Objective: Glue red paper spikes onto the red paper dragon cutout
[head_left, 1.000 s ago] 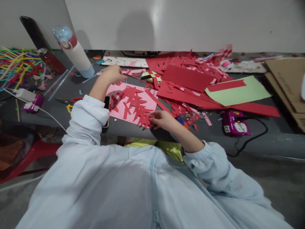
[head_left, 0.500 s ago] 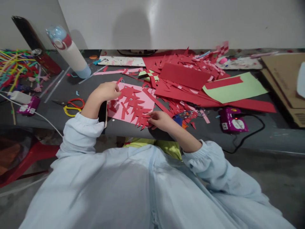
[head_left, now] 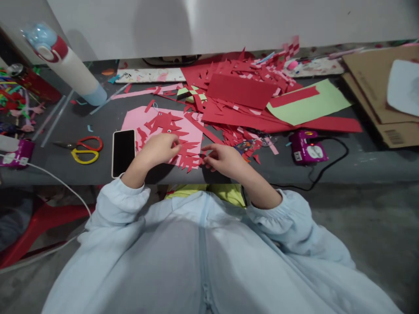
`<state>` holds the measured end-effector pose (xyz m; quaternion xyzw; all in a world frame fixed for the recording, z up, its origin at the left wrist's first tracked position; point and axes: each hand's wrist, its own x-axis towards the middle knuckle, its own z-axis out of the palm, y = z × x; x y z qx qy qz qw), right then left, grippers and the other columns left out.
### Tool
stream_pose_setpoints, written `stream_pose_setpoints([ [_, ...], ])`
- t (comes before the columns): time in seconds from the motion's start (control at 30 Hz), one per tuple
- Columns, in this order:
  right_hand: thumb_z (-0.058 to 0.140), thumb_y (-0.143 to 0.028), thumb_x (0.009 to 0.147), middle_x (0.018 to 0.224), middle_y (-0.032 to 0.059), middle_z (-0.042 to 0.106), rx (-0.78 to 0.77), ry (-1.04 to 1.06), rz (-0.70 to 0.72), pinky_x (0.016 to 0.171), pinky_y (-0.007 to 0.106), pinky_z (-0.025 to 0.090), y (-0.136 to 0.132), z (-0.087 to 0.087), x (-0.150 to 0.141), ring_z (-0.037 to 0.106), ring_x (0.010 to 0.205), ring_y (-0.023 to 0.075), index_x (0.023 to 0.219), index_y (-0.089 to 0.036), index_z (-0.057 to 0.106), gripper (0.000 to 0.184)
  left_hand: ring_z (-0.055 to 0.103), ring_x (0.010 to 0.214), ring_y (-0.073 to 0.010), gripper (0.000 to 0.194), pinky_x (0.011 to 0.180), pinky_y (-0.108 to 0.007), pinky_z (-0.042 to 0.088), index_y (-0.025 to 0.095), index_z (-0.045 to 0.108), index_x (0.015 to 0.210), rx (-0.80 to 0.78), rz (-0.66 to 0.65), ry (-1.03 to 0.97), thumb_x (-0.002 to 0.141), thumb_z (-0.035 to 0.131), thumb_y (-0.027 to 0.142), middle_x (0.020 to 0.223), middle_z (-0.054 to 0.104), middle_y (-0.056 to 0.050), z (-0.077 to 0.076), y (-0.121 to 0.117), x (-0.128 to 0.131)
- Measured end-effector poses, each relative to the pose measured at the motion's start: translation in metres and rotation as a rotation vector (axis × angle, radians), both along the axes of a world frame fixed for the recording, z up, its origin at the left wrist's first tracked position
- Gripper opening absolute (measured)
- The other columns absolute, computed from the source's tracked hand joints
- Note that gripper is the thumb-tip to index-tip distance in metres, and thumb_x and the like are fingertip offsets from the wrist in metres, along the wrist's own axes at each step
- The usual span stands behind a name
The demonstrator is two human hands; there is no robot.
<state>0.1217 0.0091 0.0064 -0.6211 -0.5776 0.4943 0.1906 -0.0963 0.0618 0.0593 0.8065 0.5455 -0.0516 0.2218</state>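
Note:
On the pink paper sheet (head_left: 131, 118) lie several red spiky paper cutouts (head_left: 167, 123), with small googly eyes on some. My left hand (head_left: 160, 149) is over the lower middle of the sheet, fingers curled and pressed together; whatever may be between the fingertips is hidden. Just off the sheet's right edge is my right hand (head_left: 224, 160), its thumb and fingers slightly apart beside the tips of the lowest red cutout. Nothing plain to see is in it. A phone (head_left: 123, 153) with a dark screen lies by my left wrist.
Red and yellow handled scissors (head_left: 85, 149) lie left of the phone. A white bottle (head_left: 73, 72) stands behind them. Red paper scraps (head_left: 229, 83), a pale green sheet (head_left: 314, 104) and cardboard (head_left: 376, 83) fill the back right. A purple box with a cable (head_left: 307, 148) sits at right.
My left hand has moved from the sheet's upper left down to its lower middle, uncovering the phone. My right hand's fingers have come off the cutout's edge. The view has shifted right.

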Motion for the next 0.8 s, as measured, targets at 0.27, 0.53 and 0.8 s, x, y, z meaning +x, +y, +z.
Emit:
stream_pose_setpoints([
  [0.27, 0.061, -0.015, 0.084, 0.076, 0.0037, 0.077, -0.025, 0.103, -0.077, 0.058, 0.025, 0.054, -0.024, 0.016, 0.007, 0.07, 0.062, 0.0157, 0.074, -0.022, 0.065, 0.012, 0.068, 0.085, -0.0207, 0.026, 0.069, -0.03, 0.042, 0.021, 0.073, 0.1, -0.031, -0.043, -0.12, 0.092, 0.05, 0.03, 0.098, 0.078, -0.005, -0.011, -0.014, 0.023],
  [0.53, 0.064, -0.035, 0.086, 0.069, 0.0038, 0.075, 0.01, 0.078, -0.139, 0.06, 0.025, 0.05, -0.048, 0.017, 0.029, 0.068, 0.061, 0.0154, 0.071, -0.021, 0.064, 0.02, 0.069, 0.087, -0.0198, 0.024, 0.073, -0.031, 0.046, 0.023, 0.071, 0.095, -0.024, -0.083, -0.266, 0.094, 0.048, 0.031, 0.098, 0.077, -0.004, -0.027, -0.031, 0.038],
  [0.8, 0.058, -0.037, 0.088, 0.078, 0.0045, 0.076, 0.182, -0.331, -0.284, 0.064, 0.028, 0.042, -0.062, 0.031, 0.061, 0.066, 0.068, 0.0175, 0.079, -0.021, 0.067, 0.02, 0.067, 0.106, -0.0263, 0.025, 0.089, -0.037, 0.049, 0.019, 0.069, 0.102, 0.02, -0.062, -0.145, 0.097, 0.046, 0.027, 0.111, 0.074, -0.011, -0.037, -0.045, 0.053],
])
